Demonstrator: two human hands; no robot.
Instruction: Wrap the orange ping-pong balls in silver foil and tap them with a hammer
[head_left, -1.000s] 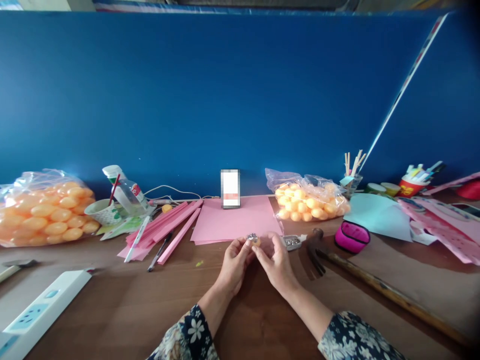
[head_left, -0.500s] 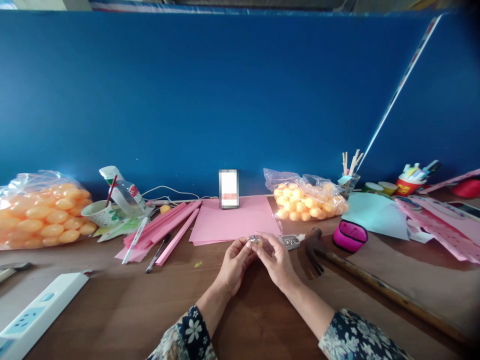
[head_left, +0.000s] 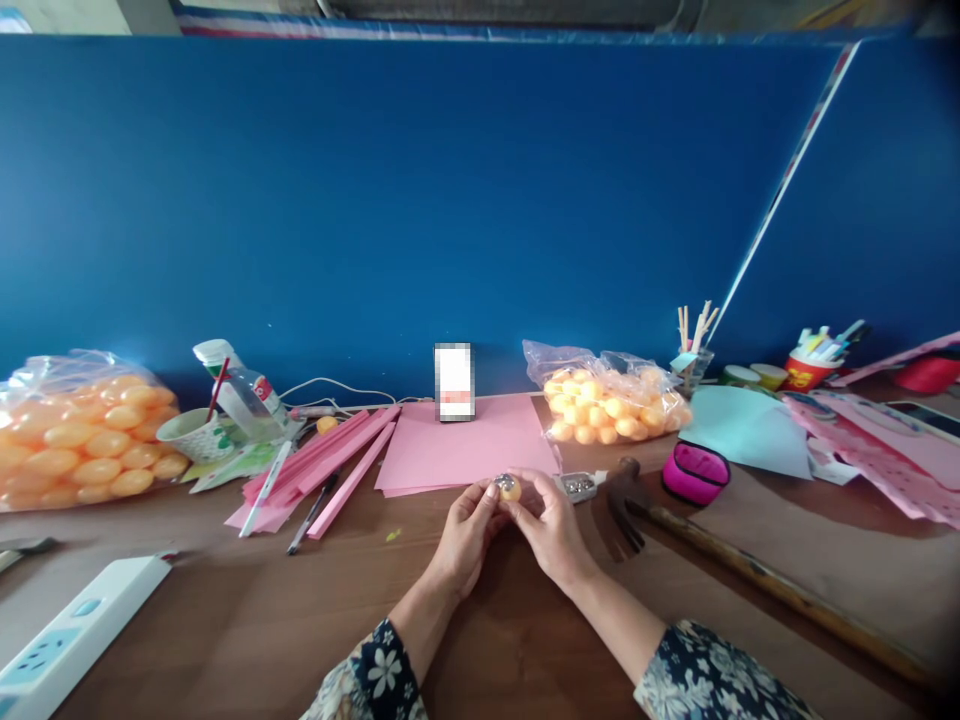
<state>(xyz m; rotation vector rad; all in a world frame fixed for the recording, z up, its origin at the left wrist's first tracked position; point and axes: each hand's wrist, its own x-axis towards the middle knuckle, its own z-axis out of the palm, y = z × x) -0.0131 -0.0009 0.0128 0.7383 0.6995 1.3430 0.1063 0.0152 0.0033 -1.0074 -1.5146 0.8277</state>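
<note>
Both hands meet over the brown desk, just in front of the pink paper sheets. My left hand and my right hand pinch together a small orange ball with a shiny silver piece on its left side. The fingers of both hands are closed around it. A small open tin of silver pieces lies right beside my right hand. Flower-patterned sleeves cover both forearms.
A hammer lies to the right, its head near my right hand. Bags of orange balls sit back right and far left. Pink strips, a pen, paper cup, bottle, pink pouch, power strip and phone surround.
The hands stay pinched on the small ball; it has turned so more orange shows. The view has tilted slightly, shifting everything a little lower and left.
</note>
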